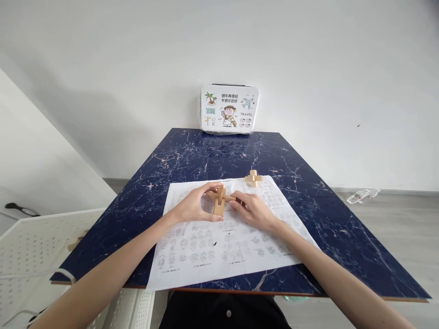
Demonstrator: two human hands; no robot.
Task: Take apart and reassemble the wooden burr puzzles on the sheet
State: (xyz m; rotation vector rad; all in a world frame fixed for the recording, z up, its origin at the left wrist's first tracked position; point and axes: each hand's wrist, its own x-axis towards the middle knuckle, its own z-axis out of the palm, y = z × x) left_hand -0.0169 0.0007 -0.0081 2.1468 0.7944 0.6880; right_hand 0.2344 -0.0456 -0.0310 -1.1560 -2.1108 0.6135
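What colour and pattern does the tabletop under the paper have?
The tabletop is dark blue with pale, marble-like veining; head view.

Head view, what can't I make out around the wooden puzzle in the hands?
Head view: wooden puzzle, underside hidden by its own body; its right end, by the right hand.
Head view: printed sheet, captions too small to read.
Head view: white perforated unit, cut off by left edge.

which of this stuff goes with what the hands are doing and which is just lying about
Part of the job:
wooden pieces, held in the left hand and right hand
printed sheet beneath
wooden cross on the sheet, probably

Just lying about, it seems:
white case against the wall
clear plastic item on the floor
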